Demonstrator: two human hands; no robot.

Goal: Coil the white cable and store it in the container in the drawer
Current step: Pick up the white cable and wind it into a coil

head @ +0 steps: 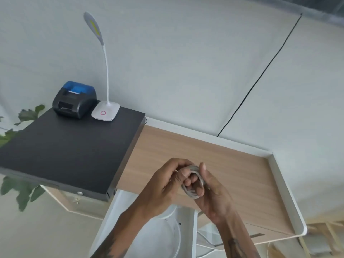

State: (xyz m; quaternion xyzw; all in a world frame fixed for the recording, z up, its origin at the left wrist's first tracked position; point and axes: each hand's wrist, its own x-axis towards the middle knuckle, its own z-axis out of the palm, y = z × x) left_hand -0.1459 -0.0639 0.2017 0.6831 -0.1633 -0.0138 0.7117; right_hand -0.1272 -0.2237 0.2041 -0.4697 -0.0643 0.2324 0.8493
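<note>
The white cable [193, 194] is wound into a small coil of several loops, held above the wooden desk top [232, 164]. My right hand [210, 190] has its fingers through the coil and its thumb raised beside it. My left hand [165, 185] pinches the coil's top left part. Below my forearms the white drawer [111, 220] stands pulled out, with a round white container [167, 237] inside it, partly hidden by my arms.
A black raised board [61, 151] at the left carries a black and blue small printer [74, 99] and a white gooseneck lamp [105, 110]. A black wire [260, 75] runs down the wall. Green leaves [22, 190] show at the left. The desk has a raised white rim [286, 190].
</note>
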